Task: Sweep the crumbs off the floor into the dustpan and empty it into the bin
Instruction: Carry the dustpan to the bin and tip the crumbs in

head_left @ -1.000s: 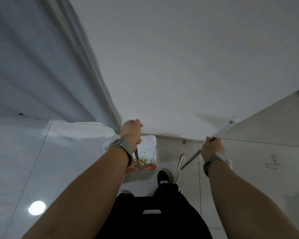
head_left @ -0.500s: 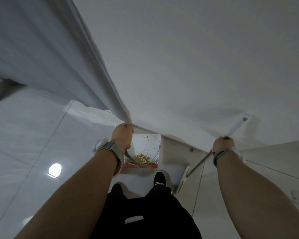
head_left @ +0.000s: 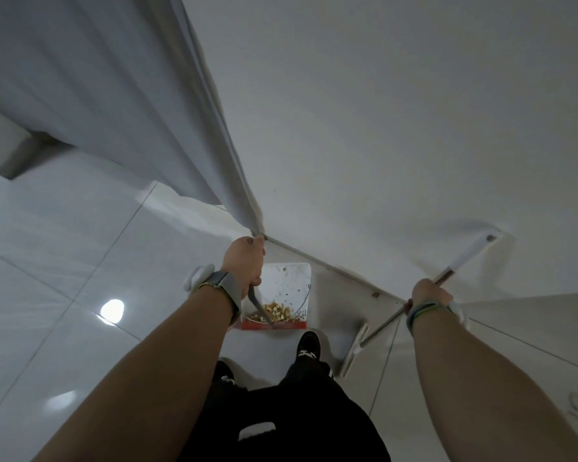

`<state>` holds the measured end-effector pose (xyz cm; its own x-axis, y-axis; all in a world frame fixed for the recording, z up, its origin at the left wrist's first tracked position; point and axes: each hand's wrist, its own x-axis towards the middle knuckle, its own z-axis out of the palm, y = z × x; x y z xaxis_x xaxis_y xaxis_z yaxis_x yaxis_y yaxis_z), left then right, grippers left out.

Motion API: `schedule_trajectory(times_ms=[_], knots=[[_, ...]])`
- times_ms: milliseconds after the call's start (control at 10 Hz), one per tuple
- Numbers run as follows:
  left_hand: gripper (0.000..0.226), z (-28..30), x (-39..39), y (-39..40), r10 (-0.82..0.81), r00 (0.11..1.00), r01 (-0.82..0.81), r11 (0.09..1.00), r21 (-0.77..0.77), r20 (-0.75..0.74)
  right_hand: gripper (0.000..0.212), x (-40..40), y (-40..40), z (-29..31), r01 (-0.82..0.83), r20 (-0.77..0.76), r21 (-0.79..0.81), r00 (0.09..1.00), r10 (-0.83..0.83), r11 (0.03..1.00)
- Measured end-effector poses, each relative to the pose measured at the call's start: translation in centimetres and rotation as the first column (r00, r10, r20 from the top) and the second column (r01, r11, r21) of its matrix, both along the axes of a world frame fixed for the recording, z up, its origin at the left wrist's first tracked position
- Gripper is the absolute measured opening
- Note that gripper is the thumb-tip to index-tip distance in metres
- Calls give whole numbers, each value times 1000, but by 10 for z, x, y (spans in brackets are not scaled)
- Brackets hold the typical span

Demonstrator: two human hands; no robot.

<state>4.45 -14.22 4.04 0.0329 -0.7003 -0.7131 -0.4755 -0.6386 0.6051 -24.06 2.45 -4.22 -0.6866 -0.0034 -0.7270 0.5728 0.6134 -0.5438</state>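
Note:
A white dustpan (head_left: 292, 278) with a red front lip hangs below my left hand (head_left: 244, 261), which grips its grey upright handle (head_left: 256, 301). A heap of yellow-brown crumbs (head_left: 276, 311) lies in the pan near the lip. My right hand (head_left: 429, 295) grips the long broom handle (head_left: 461, 261), whose white top end points up and right. The broom's pale head (head_left: 354, 350) is down by the floor, right of my black shoe (head_left: 308, 343). No bin is in sight.
A white wall fills the upper right, meeting the glossy tiled floor (head_left: 64, 261) along a skirting line (head_left: 341, 271). A grey-white curtain or panel (head_left: 114, 95) hangs at upper left, ending close to my left hand. A low ledge (head_left: 4, 151) sits far left.
The view has swung as I walk: the curtain edge and wall corner have shifted, and a ledge has come into sight at left. Both hands keep their grips on dustpan and broom.

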Motion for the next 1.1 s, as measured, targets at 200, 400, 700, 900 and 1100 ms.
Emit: schedule_trajectory(times_ms=[200,400,700,900,1100], knots=[[38,16,15,2,5,994,-5,1000,4,-111,35,59,-17,18,-340,171,38,929,329,940],[47,42,61,8,-36,974,27,999,-47,-223,48,167,-86,59,-785,91,-134,598,796,605],[50,74,177,30,0,928,-46,992,-117,-372,19,376,-82,96,-967,112,-216,-162,980,-135],[46,75,272,45,168,941,-205,974,-99,-294,43,478,-73,84,-978,66,139,-148,987,-156],[54,50,327,68,373,895,-397,916,-54,-246,38,510,-65,70,-767,-20,352,-579,815,-537]])
